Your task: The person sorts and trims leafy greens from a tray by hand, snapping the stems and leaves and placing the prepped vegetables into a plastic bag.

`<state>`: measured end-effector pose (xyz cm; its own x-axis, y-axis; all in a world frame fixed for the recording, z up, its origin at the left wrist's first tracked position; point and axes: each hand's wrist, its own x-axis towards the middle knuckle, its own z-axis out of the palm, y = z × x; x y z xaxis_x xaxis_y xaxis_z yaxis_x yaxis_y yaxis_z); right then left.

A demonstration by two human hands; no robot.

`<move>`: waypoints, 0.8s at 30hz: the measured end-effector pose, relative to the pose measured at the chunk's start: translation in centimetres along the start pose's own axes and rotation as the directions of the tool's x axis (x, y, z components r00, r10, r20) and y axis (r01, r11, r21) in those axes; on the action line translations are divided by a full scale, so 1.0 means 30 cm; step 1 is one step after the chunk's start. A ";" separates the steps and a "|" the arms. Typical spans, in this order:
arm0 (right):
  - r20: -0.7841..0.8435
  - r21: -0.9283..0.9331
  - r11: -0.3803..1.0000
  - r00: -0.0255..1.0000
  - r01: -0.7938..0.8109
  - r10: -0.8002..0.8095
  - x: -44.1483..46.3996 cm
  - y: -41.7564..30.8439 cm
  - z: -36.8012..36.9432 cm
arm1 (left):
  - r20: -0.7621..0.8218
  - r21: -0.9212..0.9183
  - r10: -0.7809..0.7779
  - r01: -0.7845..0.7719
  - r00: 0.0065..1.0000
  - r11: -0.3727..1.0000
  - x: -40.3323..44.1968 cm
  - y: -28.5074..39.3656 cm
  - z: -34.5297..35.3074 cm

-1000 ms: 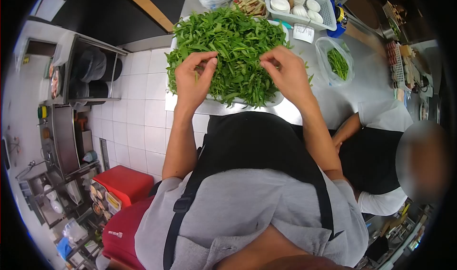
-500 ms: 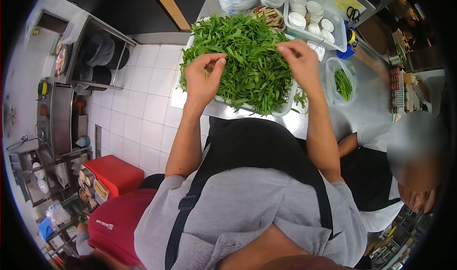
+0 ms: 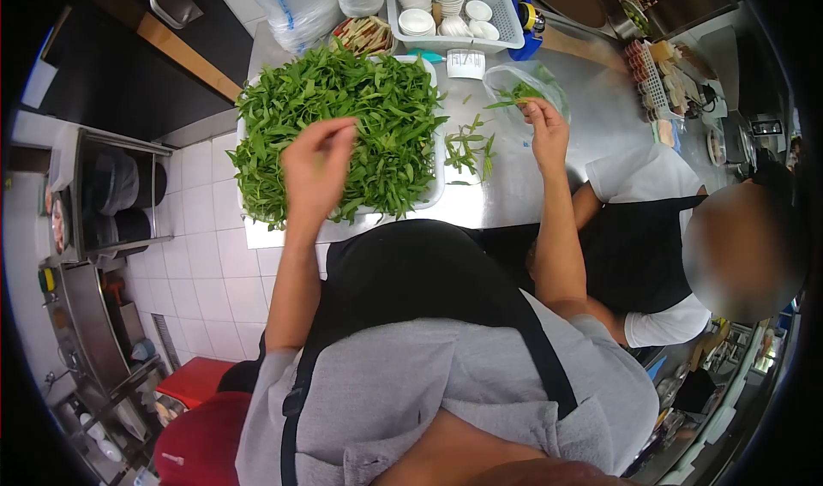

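Bare left hand (image 3: pixel 315 171): blurred, raised in front of the torso, fingers bent inward toward the thumb; whether the tips meet cannot be told. Bare right hand (image 3: pixel 549 135): well apart from the left and reaching slightly farther forward, thumb and index finger pinched together, remaining fingers curled. Both bare forearms (image 3: pixel 557 229) extend forward from bent elbows, the right wrist (image 3: pixel 555 174) nearly straight.

Green leafy stems (image 3: pixel 386 100) lie in white rectangular plastic tray (image 3: pixel 440 171) on silver metal worktop (image 3: pixel 596 100); clear plastic bag (image 3: pixel 553 83) right; white perforated plastic basket (image 3: pixel 512 25) behind, rightward.
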<state>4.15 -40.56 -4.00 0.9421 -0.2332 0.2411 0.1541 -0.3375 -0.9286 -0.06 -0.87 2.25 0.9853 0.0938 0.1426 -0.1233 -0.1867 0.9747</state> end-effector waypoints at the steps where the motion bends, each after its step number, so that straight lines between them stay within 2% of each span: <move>1: -0.044 -0.010 1.000 0.999 0.009 -0.010 0.014 0.025 -0.006 | 0.110 -0.053 0.073 -0.068 0.991 0.996 0.026 0.039 0.078; 2: -0.087 -0.021 1.000 0.996 0.022 -0.024 0.030 0.044 -0.010 | 0.268 -0.137 0.045 -0.008 0.962 0.991 0.052 0.084 0.162; 3: -0.127 -0.032 0.999 0.991 0.036 -0.039 0.046 0.058 -0.014 | 0.369 -0.196 0.079 -0.006 0.926 0.981 0.095 0.068 0.267; 6: -0.243 -0.477 0.867 0.926 0.144 -0.288 0.086 0.074 -0.010 | 0.269 0.118 0.125 -0.161 0.955 0.980 0.212 0.039 0.627; 7: -0.190 -0.611 0.785 0.944 0.101 -0.270 0.101 0.090 -0.027 | 0.212 0.255 0.153 -0.206 0.965 0.945 0.260 -0.022 0.744; 10: -0.070 -0.885 0.466 0.988 0.003 -0.139 0.148 0.146 -0.103 | 0.277 0.159 0.095 -0.143 0.956 0.977 0.360 -0.106 0.910; 13: -0.099 -0.858 0.511 0.960 0.050 -0.261 0.131 0.072 -0.096 | 0.330 0.029 0.187 -0.207 0.925 0.978 0.348 -0.074 0.917; 14: -0.093 -0.796 0.605 0.985 0.012 -0.142 0.146 0.086 -0.077 | 0.330 -0.024 0.211 -0.215 0.920 0.976 0.336 -0.047 0.908; 17: 0.030 -0.761 0.648 1.000 0.025 -0.004 0.223 0.209 -0.075 | 0.409 -0.016 0.213 -0.226 0.887 0.974 0.343 -0.018 0.912; 18: 0.067 -0.795 0.594 0.991 0.122 -0.115 0.276 0.381 -0.119 | 0.401 0.016 0.284 -0.316 0.871 0.949 0.365 -0.051 0.929; 21: 0.108 -0.837 0.546 0.990 0.041 0.092 0.267 0.224 -0.094 | 0.500 -0.132 0.341 -0.319 0.796 0.939 0.412 0.008 0.777; 23: 0.135 -0.737 0.674 0.989 0.061 0.057 0.145 0.007 -0.062 | 0.503 -0.124 0.307 -0.284 0.808 0.951 0.446 0.064 0.606; 24: 0.152 -0.694 0.709 0.988 0.122 -0.022 0.072 -0.086 -0.047 | 0.477 -0.137 0.306 -0.273 0.824 0.952 0.463 0.071 0.519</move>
<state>5.37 -41.49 -0.69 0.9728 -0.0847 0.2157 0.0177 -0.9011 -0.4333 15.18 -15.18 3.63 0.8308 -0.4459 0.3331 -0.4030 -0.0690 0.9126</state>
